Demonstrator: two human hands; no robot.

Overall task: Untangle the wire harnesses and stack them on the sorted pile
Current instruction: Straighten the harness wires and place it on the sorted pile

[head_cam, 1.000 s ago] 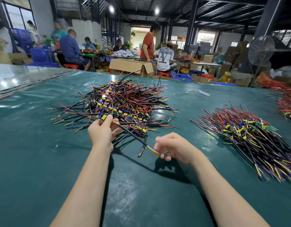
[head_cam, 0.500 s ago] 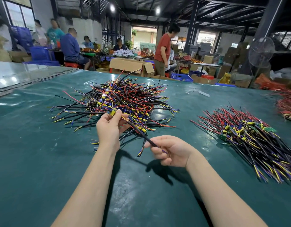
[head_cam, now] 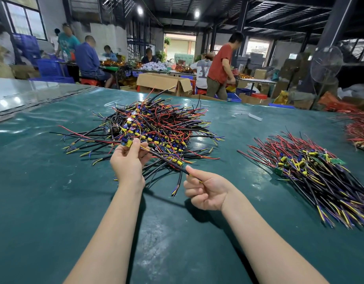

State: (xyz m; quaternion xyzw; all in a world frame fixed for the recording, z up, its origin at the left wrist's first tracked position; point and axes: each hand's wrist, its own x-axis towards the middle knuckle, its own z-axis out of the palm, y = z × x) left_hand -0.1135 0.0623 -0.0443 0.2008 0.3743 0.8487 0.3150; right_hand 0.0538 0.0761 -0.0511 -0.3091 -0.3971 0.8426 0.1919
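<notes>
On the green table [head_cam: 54, 201] two bare forearms reach forward, and between the hands runs one wire harness [head_cam: 165, 159], a black-sheathed lead stretched on a slant from upper left to lower right, lifted just clear of the near edge of the tangled pile [head_cam: 156, 124]. The left hand [head_cam: 127, 158] is raised palm toward the camera, its fingers curled and its thumb pressed in, pinching the harness at the end that carries a small yellow component. The right hand [head_cam: 205, 191] sits lower and nearer, its fingers folded into the palm and clamped on the other end of the same lead, where thin yellow cores show against the skin. The tangled pile lies just beyond the left hand: red, black, yellow and blue leads crossing in every direction, with yellow and blue parts crowded at its middle and loose ends sticking out all round. Well apart from it, to the right, the sorted pile [head_cam: 312, 171] lies with its leads running the same way, red ends toward the far left and yellow-and-blue ends toward the near right. A further heap of red wiring [head_cam: 359, 130] sits at the right edge. Beyond the table stand an open cardboard box [head_cam: 164, 84], a standing fan [head_cam: 325, 64] and several people at other benches.
</notes>
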